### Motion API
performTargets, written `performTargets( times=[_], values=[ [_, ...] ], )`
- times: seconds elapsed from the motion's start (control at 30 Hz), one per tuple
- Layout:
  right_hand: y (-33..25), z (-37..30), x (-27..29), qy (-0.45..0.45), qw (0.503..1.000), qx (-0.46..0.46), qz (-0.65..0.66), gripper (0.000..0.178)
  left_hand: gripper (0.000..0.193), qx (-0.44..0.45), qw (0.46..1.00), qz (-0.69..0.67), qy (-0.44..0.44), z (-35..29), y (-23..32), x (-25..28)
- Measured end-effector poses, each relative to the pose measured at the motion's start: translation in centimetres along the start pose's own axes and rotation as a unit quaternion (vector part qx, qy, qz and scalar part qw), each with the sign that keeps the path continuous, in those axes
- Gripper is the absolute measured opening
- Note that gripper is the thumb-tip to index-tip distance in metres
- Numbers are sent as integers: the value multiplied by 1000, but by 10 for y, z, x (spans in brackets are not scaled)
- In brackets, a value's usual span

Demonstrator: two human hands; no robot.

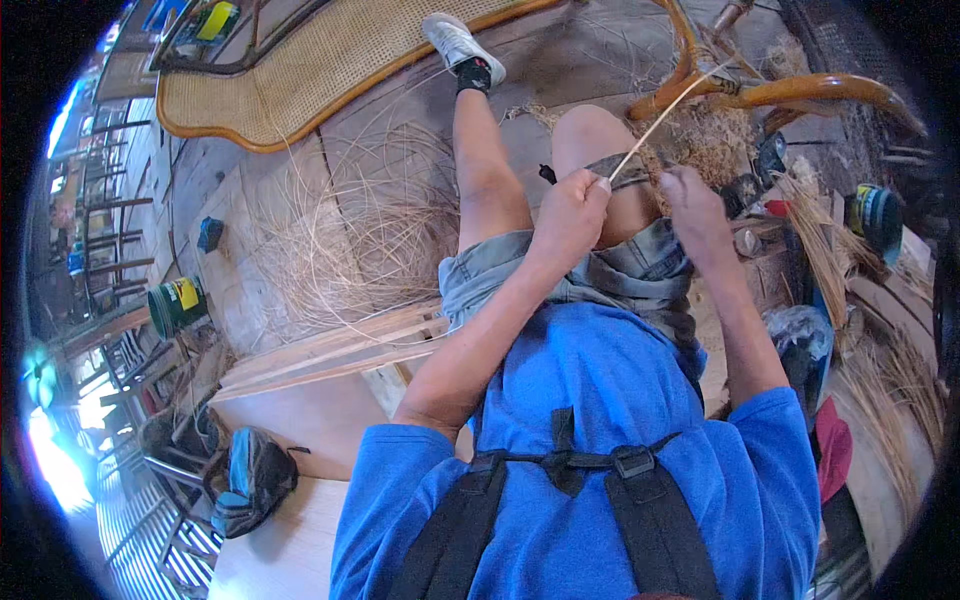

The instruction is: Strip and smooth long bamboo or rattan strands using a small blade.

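Note:
A pale rattan strip (668,112) is pinched in my left hand (575,212), above my bent right leg. From the thumb and fingers it slants up and to the right, toward a curved, varnished rattan frame (825,93). My right hand (697,215) is apart from the strip, just right of my thigh. Motion smears its fingers, so I cannot make out whether it grips anything. Between the hands, a brown patch (652,165), its kind unclear, lies on the thigh.
Loose rattan strands (335,235) tangle on the floor at left. Behind them lies a woven cane panel (300,75) with a wooden rim. Brown shavings (715,140) heap under the frame. Bundled strips (820,235) and a green tub (875,222) stand at right; wooden boards (325,350) lie left.

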State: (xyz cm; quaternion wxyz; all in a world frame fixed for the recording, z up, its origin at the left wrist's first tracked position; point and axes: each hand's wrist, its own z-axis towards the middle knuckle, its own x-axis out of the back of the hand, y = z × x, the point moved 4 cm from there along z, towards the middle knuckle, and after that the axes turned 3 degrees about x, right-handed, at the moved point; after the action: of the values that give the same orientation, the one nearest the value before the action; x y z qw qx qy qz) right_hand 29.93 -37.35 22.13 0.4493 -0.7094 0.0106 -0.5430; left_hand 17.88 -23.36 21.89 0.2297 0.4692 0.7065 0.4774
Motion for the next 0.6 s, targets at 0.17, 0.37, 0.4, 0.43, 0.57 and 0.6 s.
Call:
performTargets(
  times=[0.17, 0.37, 0.4, 0.43, 0.57, 0.6],
  values=[
    [-43, -6, -19, -36, 989, 101, -98, 24, 25, -27, 997, 57, 49, 7, -6, 0],
    [-43, 3, -20, -74, 982, 70, -158, 27, 28, 112, 983, 132, -61, -108, -40, 88],
    [-39, 4, -20, -71, 984, 69, -146, 27, 26, 251, 964, 19, -86, -146, -75, 117],
    [-35, 5, -20, -70, 986, 68, -137, 27, 25, 293, 955, -33, -23, -180, -88, 132],
    [-20, 16, -20, -75, 993, 92, -9, 29, 21, 311, 944, -114, -5, -212, -92, 135],
    [-17, 15, -9, -72, 995, -1, 70, 29, 20, 276, 954, -113, 27, -200, -81, 123]
  ],
)
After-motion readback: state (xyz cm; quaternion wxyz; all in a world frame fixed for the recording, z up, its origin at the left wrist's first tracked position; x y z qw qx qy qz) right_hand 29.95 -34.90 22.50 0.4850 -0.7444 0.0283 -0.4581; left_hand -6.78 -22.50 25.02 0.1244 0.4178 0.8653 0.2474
